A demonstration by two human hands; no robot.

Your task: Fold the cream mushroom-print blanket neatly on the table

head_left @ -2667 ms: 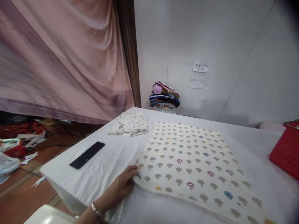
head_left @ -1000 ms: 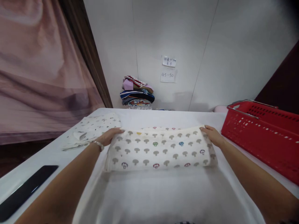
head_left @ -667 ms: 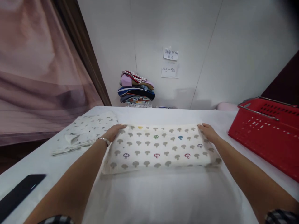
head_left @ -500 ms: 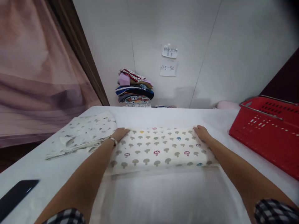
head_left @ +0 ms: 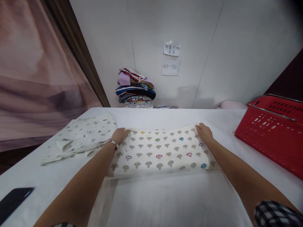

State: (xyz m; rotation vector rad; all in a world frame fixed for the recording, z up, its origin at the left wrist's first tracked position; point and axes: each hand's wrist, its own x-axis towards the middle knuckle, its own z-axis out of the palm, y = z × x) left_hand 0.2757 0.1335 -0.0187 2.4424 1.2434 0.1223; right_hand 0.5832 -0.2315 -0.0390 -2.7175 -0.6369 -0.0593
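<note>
A white cloth with a print of grey and coloured mushrooms point(head_left: 158, 146) is stretched out in front of me, its front part plain white. My left hand point(head_left: 120, 135) pinches its far left corner, with a bracelet on the wrist. At the far right corner my right hand point(head_left: 204, 132) grips the same cloth between thumb and fingers. The far edge runs slightly sagging between both hands. Left of my left hand lies another white cloth with small dark prints point(head_left: 87, 130), loosely folded on the white table point(head_left: 165, 117).
A red plastic basket point(head_left: 272, 138) with metal handles stands at the right. At the left front edge lies a dark phone-like slab point(head_left: 15, 200). Behind the table rises a stack of folded fabrics point(head_left: 136, 90) against the wall. A pink curtain point(head_left: 40, 78) hangs at the left.
The right corner of the mushroom cloth has risen slightly with my right hand. My left hand has shifted a little to the left. Both hands keep hold of the cloth.
</note>
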